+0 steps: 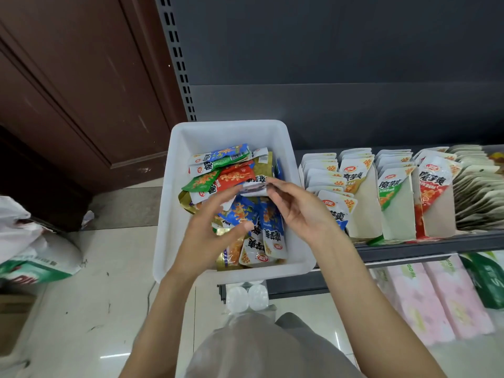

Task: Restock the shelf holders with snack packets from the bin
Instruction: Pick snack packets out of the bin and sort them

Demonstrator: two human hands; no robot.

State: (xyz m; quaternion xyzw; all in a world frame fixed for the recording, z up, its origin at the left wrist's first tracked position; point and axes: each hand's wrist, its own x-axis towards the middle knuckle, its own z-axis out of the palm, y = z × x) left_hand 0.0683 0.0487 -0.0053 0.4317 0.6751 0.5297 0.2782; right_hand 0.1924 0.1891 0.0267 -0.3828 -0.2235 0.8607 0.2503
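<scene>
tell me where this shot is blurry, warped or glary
Head view: the left hand and the white packet pinched at the right hand are smeared by motion blur, while packets lying in the white bin read sharp; wide-angle distortion tilts the shelf upright and bows the shelf edge; ceiling lights glare off the glossy floor tiles.

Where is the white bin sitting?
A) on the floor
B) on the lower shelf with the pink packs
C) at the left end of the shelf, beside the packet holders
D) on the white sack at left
C: the white bin rests at the left end of the shelf, right next to the packet holders, with both hands over it, the right hand pinching a packet.
</scene>
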